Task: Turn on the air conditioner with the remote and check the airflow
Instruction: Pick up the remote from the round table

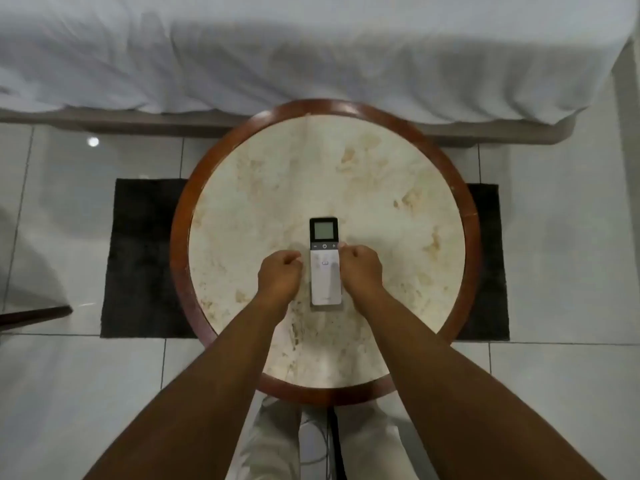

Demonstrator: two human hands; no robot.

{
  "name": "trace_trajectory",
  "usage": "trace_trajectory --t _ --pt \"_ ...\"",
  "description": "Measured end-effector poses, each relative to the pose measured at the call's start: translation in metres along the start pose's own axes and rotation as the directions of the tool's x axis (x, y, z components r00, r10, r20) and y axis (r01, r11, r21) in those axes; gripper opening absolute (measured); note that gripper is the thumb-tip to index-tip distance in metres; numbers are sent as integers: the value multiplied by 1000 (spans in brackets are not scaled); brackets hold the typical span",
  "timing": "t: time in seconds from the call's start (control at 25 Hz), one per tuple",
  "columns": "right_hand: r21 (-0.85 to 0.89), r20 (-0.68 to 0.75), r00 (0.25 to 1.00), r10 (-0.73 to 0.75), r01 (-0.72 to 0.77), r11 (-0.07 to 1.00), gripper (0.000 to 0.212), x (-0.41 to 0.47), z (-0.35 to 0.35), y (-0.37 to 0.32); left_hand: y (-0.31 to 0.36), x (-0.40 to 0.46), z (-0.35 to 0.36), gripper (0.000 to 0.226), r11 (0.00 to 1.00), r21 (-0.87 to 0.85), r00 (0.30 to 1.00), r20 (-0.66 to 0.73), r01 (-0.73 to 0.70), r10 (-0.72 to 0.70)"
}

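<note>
A white remote (325, 268) with a dark top and a small grey screen lies flat on the round marble-topped table (381, 188), lengthwise, screen end away from me. My left hand (280, 273) rests just left of it with fingers curled, a small gap between hand and remote. My right hand (360, 268) sits at the remote's right edge with fingers curled, a fingertip touching the edge near the button row. Neither hand lifts the remote. No air conditioner is in view.
The table has a reddish wooden rim (180, 237) and stands on a dark mat (142, 258) over pale floor tiles. A bed with a white sheet (277, 53) runs along the far side. A dark wooden piece (31, 315) juts in at the left.
</note>
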State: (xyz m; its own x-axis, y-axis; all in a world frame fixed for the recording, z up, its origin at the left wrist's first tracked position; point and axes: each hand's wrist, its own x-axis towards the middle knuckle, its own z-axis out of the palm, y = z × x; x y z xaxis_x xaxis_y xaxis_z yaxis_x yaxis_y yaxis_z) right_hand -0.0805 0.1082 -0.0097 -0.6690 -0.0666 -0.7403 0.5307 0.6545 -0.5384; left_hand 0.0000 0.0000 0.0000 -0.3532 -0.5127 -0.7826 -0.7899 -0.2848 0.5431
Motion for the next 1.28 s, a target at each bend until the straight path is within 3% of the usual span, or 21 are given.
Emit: trace_trajectory --t 0.12,0.28,0.44,0.64,0.76,0.88,1.0,1.2,1.28 --pt "7 -19 1000 -17 18 1000 35 9 12 -2 5 12 10 26 998 -31 998 -1 -61 61" --pt "6 -13 1000 -4 4 1000 28 12 20 -1 3 15 15 24 997 -68 999 12 -34 35" --pt "134 46 998 51 -56 989 31 4 19 -14 18 -3 16 22 993 -80 995 54 -85 89" --pt "222 102 995 14 -36 974 23 -24 -30 -46 63 -35 1 30 972 33 971 63 -231 229" --pt "326 80 995 -65 36 945 21 -55 -81 -89 118 -71 -8 33 905 128 914 67 -406 401" --pt "402 -2 986 -165 151 903 24 -99 -147 -142 190 -122 -15 32 778 198 801 90 -596 591" --pt "464 -139 951 -278 310 830 27 -153 -227 -197 273 -188 -16 38 605 248 643 119 -757 756" --pt "486 -354 812 -464 583 651 29 -265 -360 -262 394 -321 -5 51 240 300 305 193 -923 933" --pt "467 -437 739 -512 673 574 29 -316 -407 -274 428 -379 -2 54 53 323 125 208 -945 970"
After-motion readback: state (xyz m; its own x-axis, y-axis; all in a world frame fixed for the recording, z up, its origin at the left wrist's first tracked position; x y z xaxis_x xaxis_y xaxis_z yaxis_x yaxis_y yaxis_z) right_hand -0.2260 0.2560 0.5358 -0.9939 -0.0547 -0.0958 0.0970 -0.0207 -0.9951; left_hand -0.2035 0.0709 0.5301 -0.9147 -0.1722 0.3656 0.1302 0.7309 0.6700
